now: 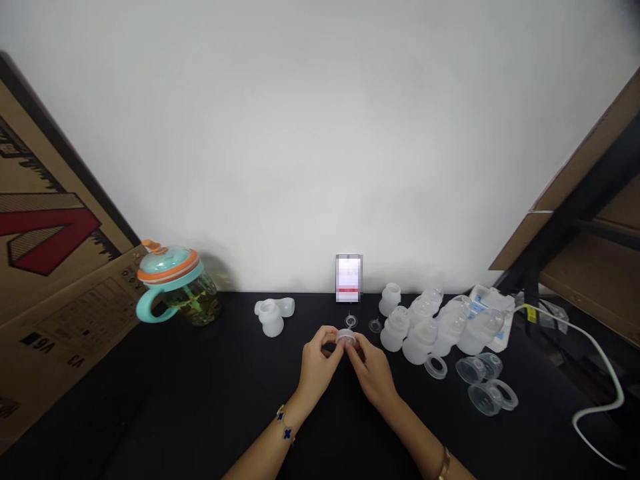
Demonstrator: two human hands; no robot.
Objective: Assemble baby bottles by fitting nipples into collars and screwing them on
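Between my two hands, near the middle of the black table (240, 400), is a small translucent round ring or cap (345, 336). My left hand (320, 360) grips its left side with thumb and fingers, and my right hand (369, 365) grips its right side. Just beyond my fingertips lies a small clear disc-shaped part (351, 321), and a second similar part (375, 325) rests to its right. A phone (349, 279) with a lit screen leans upright against the wall behind them.
Several white translucent bottles (421, 339) cluster right of my hands, beside clear caps (484, 398) and a ring (436, 367). Small white bottles (272, 319) stand to the left. Farther left is a teal-handled jug (183, 287) near a cardboard box (45, 340). A white cable (607, 373) runs right.
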